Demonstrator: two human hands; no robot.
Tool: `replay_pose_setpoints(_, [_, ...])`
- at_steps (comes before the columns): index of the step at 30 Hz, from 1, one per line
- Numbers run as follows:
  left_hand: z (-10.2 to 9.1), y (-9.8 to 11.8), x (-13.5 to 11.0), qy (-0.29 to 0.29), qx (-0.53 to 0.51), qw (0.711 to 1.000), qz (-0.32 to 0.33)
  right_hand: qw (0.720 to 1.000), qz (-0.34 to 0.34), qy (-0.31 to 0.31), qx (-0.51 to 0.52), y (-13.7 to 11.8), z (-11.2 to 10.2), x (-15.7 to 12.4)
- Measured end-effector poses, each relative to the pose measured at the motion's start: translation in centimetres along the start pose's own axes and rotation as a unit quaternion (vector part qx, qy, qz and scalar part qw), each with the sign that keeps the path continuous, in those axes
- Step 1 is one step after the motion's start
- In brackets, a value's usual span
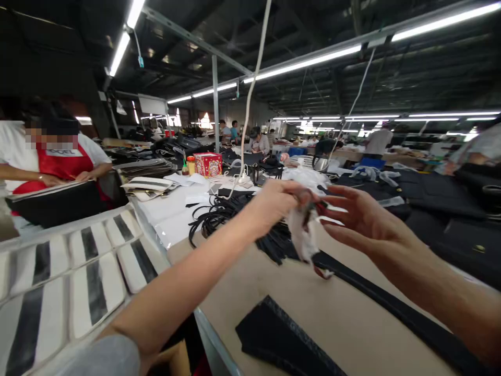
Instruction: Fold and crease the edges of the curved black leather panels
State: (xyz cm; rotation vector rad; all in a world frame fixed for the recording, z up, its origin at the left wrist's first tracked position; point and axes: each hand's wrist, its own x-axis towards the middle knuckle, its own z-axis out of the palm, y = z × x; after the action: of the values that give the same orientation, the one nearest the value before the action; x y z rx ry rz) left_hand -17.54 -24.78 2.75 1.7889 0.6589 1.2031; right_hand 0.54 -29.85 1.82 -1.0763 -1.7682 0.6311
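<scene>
My left hand (276, 203) reaches over the table with its fingers closed on a crumpled whitish cloth (303, 235), which hangs down and has dark and reddish patches. Motion blurs the cloth's upper part near the fingertips. Close on its right is my right hand (362, 222), with fingers stretched out and apart; whether a fingertip touches the cloth I cannot tell. Behind the cloth lies a heap of black straps (219, 216). A long black strip (376, 287) runs under my right forearm. Nearer to me, a black angled piece (282, 334) rests on the brown tabletop (227, 297).
White panels with black stripes (94, 282) cover a surface at left. Behind it a person in a red apron (66, 162) handles a black panel. A red patterned box (208, 164) stands farther back. Black bags (462, 235) lie at right. A white cable (250, 94) hangs down.
</scene>
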Motion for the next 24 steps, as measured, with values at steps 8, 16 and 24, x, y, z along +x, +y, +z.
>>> replay_pose_setpoints(8, [-15.9, -3.8, 0.0, 0.242, 0.533, 0.81, -0.013, 0.985, 0.097, -0.073, -0.12, 4.6, -2.8, -4.1])
replay_pose_setpoints(16, [-19.7, -15.9, -2.3, -0.005, 0.623, 0.74, -0.254, 0.941, 0.187, -0.103, -0.263, 7.9, -4.8, -15.2])
replay_pose_setpoints(24, [-17.1, -17.1, -1.8, -0.014, 0.667, 0.667, -0.332, 0.918, 0.168, -0.116, -0.339, 8.8, -2.9, -24.2])
